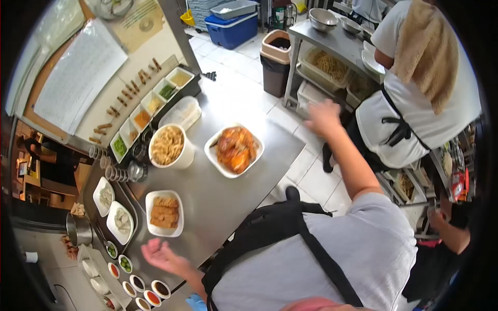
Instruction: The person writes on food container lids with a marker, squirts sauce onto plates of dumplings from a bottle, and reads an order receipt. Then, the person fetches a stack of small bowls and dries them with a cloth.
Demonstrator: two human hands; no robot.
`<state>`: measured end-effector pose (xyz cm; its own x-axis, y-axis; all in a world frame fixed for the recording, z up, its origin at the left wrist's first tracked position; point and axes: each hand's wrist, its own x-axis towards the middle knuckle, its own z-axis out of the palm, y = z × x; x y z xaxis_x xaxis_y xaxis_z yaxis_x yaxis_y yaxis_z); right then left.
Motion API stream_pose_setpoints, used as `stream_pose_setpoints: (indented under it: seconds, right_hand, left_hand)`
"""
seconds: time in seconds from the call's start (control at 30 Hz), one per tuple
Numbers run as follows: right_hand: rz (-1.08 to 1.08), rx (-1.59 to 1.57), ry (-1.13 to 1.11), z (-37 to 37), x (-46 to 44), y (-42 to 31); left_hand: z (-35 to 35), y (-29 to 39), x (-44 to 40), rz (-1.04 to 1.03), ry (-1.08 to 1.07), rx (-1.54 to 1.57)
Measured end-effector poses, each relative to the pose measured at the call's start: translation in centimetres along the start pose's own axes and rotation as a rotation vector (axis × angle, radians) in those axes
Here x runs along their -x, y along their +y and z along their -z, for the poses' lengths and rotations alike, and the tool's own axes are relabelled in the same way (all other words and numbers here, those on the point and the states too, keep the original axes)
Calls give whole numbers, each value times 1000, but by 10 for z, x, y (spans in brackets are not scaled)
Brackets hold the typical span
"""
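My left hand (165, 257) hovers palm-up and open over the near edge of the steel counter (207, 207), holding nothing. Closest to it is a white square dish of golden fried rolls (165, 212). My right hand (324, 118) is stretched out past the counter's right end, somewhat blurred, with fingers apart and nothing visible in it. Between the hands, a white square dish holds a glazed roast chicken (236, 149). Beside that dish stands a tall white tub (180, 160) filled with pale brown pieces of food.
Condiment containers (140, 119) line the wall side. Two white dishes (121, 225) sit on a dark tray, near several small sauce cups (152, 297). A co-worker (415, 98) in an apron stands at a steel shelf (332, 39) on the right. A bin (276, 62) stands on the floor.
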<state>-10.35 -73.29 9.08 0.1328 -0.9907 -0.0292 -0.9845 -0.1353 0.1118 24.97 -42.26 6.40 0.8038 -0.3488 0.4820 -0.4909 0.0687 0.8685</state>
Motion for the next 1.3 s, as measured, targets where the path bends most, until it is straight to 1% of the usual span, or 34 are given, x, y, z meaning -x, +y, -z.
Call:
stream_pose_setpoints:
  seconds: [0.03,0.07,0.1,0.17,0.2,0.23,0.27,0.3,0.33,0.37,0.4,0.43,0.47,0.5,0.53,0.63,0.67,0.73,0.77,0.83,0.87,0.93,0.97,1.03,1.07,1.1,1.17,1.23,1.3]
  right_hand:
    - [-71,67,127,-17,-8,47]
    - [-175,57,69,-10,-14,82]
    - [-248,37,141,-17,-21,119]
    - [-379,99,177,-10,-22,171]
    - [-456,95,111,-1,-24,192]
    - [-475,101,227,-17,-25,217]
    - [-390,239,348,-52,-30,247]
    - [-409,219,175,-28,-24,228]
    - [-333,161,-60,-28,-31,222]
    - [-209,-548,-124,-44,-36,217]
    - [-287,-941,-409,-46,-41,194]
    - [-104,-807,-539,-47,-40,175]
    - [170,-525,-532,-47,-36,155]
    - [377,-393,-592,-68,-36,142]
    - [446,-370,-697,-71,-37,126]
    - [573,-553,-745,-67,-42,99]
    - [587,-601,-734,-69,-49,100]
    - [594,-660,-727,-71,-65,118]
    - [526,-597,-732,-66,-78,127]
    - [369,-406,-750,-45,-110,137]
    - [388,-435,-713,-44,-128,141]
    - [435,-479,-641,-45,-171,153]
    - [458,-451,-629,-49,-195,155]
    - [520,-420,-614,-54,-247,147]
    - [591,-367,-568,-46,-271,137]
    - [660,-320,-514,-33,-294,124]
    - [731,-427,-460,-7,-335,96]
    - [817,-573,-340,11,-363,66]
    - [889,-685,-365,25,-374,40]
  left_hand:
    - [-30,5,23,78,-25,93]
    - [-61,10,43,133,-79,166]
    - [-93,15,62,186,-137,239]
    - [-153,24,91,266,-365,380]
    - [-182,29,102,247,-487,376]
    - [-210,33,110,226,-610,373]
    - [-233,36,116,172,-728,306]
    - [-259,39,120,113,-840,246]
    - [-285,41,124,145,-878,247]
    - [-307,43,131,186,-920,245]
    - [-328,44,139,230,-961,244]
    - [-345,43,145,156,-1009,138]
    - [-362,41,149,79,-1051,31]
    - [-375,37,154,3,-1092,-83]
    - [-385,28,159,-173,-1070,-126]
    - [-407,25,151,-454,-1111,-230]
    - [-416,20,149,-470,-1110,-224]
    - [-441,2,141,-399,-1135,-275]
    - [-453,-4,138,-352,-1144,-296]
    - [-471,-6,125,-252,-1053,-345]
    - [-479,-7,117,-202,-999,-375]
    - [-488,-13,103,-196,-851,-349]
    - [-489,-12,102,-191,-779,-349]
    - [-483,-2,104,-211,-584,-462]
    - [-478,-1,104,-232,-491,-533]
    - [-478,-2,105,-195,-455,-552]
    - [-482,-5,106,-129,-383,-584]
    - [-489,-12,109,-99,-379,-601]
    - [-490,-14,106,-78,-391,-643]
